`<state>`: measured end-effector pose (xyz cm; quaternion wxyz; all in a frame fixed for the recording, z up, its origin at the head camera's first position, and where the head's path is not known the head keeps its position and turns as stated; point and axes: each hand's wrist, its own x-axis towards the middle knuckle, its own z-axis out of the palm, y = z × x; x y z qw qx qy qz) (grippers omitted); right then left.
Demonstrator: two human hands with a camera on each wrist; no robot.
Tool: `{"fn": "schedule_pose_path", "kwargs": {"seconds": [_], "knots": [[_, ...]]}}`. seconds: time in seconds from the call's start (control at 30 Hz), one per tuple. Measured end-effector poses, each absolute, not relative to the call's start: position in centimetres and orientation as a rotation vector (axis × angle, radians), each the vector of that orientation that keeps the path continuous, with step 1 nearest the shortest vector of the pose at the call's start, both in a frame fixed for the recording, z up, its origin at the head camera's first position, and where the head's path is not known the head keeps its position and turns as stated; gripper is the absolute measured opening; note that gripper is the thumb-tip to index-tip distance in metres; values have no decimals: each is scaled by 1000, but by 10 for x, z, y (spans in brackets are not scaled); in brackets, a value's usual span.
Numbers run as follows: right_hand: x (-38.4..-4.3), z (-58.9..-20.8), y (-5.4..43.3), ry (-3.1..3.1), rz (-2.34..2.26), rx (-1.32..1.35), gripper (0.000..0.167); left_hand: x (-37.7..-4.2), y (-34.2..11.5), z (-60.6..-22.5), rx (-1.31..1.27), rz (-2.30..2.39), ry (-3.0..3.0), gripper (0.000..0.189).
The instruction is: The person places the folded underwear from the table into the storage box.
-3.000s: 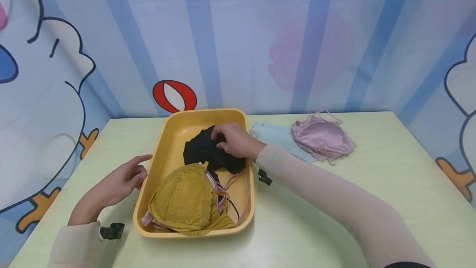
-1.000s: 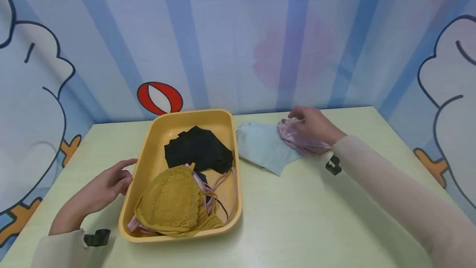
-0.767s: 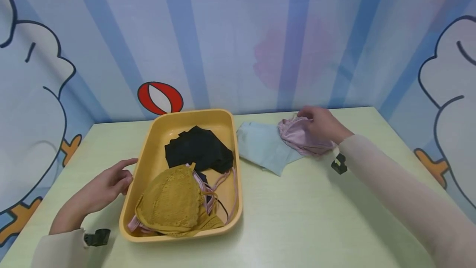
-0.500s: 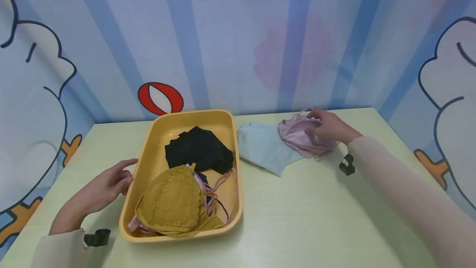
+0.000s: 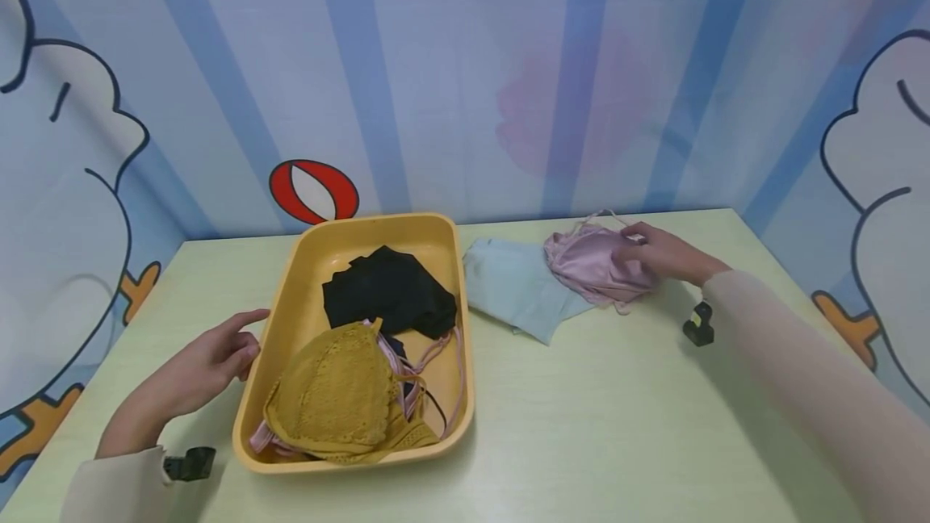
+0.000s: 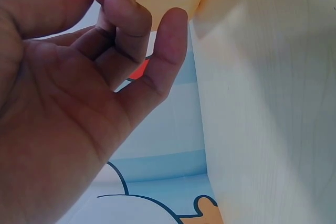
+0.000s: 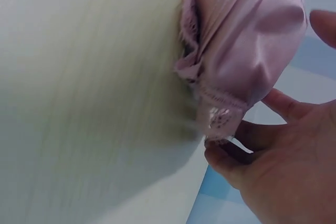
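My left hand (image 5: 216,357) is at the left rim of the yellow tray (image 5: 250,402), its fingers loosely bent and fingertips at the tray wall in the left wrist view. In the tray lie a mustard lace bra (image 5: 337,390) and a folded black garment (image 5: 388,293). On the table to the right, a pink satin bra (image 5: 592,257) overlaps a light blue folded garment (image 5: 508,285). My right hand (image 5: 664,253) is at the pink bra's right edge, thumb apart from the other fingers. Close up, those fingers (image 7: 223,161) reach beneath its lace-trimmed end (image 7: 220,116).
Pink straps (image 5: 458,394) lie in the tray beside the mustard bra. The pale table (image 5: 581,418) extends in front and to the right. A blue striped backdrop (image 5: 465,87) with cartoon figures stands right behind the table's back edge.
My right hand has gone from the black garment in the tray to the pink bra, then slid rightward along it, uncovering more of it. The left hand stays at the tray.
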<state>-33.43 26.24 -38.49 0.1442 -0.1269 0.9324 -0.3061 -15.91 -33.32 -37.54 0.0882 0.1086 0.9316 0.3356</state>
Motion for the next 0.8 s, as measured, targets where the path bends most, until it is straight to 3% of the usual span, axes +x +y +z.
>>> {"fn": "schedule_pose_path", "kwargs": {"seconds": [0.53, 0.8], "knots": [[-329, -397, 272, 2689, -993, -428, 70, -159, -331, -375, 317, 1002, 2766, 50], [-331, -397, 273, 2845, -1170, -546, 57, -158, -331, -374, 291, 997, 2761, 50]]}}
